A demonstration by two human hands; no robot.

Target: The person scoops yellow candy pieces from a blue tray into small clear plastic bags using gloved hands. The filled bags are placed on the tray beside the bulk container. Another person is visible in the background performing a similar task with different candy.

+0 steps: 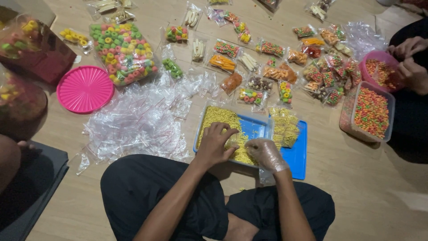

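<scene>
Yellow crumbly snack [218,118] half fills a blue plastic tray [256,127]; bare left hand [215,145] pinches a small clear bag, gloved right hand [264,153] cups snack. Filled yellow packets [285,129] stack beside the tray; empty clear bags [133,127] remain.

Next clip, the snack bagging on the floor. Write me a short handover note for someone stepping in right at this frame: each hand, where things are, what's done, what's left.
Left hand: bare, holding a small clear bag over the yellow snacks; how firm the grip is, I cannot tell.
Right hand: in a thin plastic glove, resting in the yellow snacks at the bag's mouth.
Things: the snacks lie in a clear tray on a blue lid. Empty bags are heaped on the left.
Done: a few filled yellow bags are stacked at the tray's right.
Left: much loose snack remains in the tray; many bags are empty.
</scene>
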